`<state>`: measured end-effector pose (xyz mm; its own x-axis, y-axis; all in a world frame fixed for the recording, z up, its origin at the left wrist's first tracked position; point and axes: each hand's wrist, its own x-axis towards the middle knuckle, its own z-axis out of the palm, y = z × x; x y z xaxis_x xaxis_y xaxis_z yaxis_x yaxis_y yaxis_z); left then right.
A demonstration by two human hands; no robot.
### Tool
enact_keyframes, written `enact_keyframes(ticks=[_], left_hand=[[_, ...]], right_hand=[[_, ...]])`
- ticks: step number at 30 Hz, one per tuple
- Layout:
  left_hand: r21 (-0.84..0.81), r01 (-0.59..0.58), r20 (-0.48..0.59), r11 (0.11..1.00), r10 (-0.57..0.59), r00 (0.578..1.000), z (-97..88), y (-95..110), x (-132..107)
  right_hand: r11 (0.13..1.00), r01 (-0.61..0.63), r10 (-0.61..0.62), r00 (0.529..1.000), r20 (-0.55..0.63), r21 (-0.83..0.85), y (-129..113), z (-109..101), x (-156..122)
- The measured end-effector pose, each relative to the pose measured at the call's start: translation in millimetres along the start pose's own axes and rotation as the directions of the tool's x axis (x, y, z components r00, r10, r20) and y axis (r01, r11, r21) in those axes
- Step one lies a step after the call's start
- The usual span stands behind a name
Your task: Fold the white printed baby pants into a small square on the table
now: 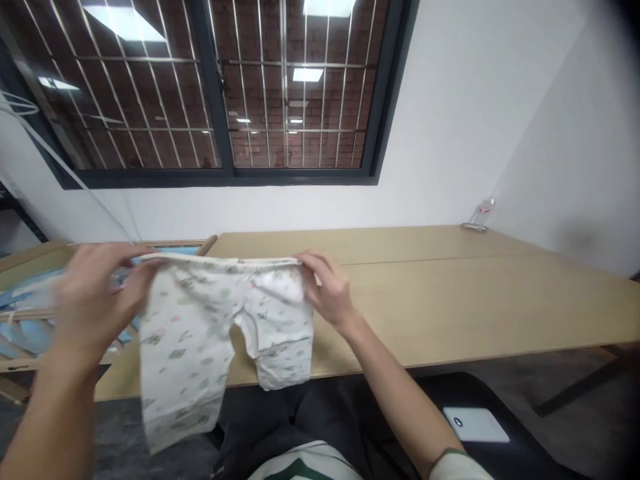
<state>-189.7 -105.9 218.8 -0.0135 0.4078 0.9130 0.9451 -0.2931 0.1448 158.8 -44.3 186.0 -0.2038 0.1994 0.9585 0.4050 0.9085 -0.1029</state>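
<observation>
A pair of small white baby pants [187, 340] with a pale print hangs in the air by its waistband, above the near edge of the table. My left hand [103, 287], blurred by motion, pinches one end of the waistband. At the other end, my right hand [327, 287] grips the waistband between thumb and fingers. The waistband is stretched nearly level between both hands. Both legs dangle down; the one on my left hangs lower, and the one on my right looks creased.
The wooden table [450, 300] runs along the wall under a barred window [230, 100]. A clear bottle [483, 212] lies tilted in the far right corner. To the left stands a wooden crib [30, 363] with blue bedding. A white phone [477, 425] rests on a black chair [445, 387].
</observation>
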Motion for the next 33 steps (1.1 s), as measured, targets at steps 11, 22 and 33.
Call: enact_keyframes(ticks=[11, 22, 33], left_hand=[[-0.037, 0.138, 0.695, 0.990, -0.074, 0.715, 219.3, 22, -41], [-0.064, -0.018, 0.785, 0.998, 0.061, 0.616, 261.5, 32, -127], [0.023, -0.023, 0.877, 0.999, -0.010, 0.480, 297.9, 27, -124]], right_hand=[[0.800, -0.423, 0.599, 0.595, 0.536, -0.426, 157, 25, -77], [0.764, -0.255, 0.635, 0.462, 0.619, -0.593, 149, 41, -132], [0.755, -0.184, 0.637, 0.433, 0.638, -0.630, 174, 52, -133]])
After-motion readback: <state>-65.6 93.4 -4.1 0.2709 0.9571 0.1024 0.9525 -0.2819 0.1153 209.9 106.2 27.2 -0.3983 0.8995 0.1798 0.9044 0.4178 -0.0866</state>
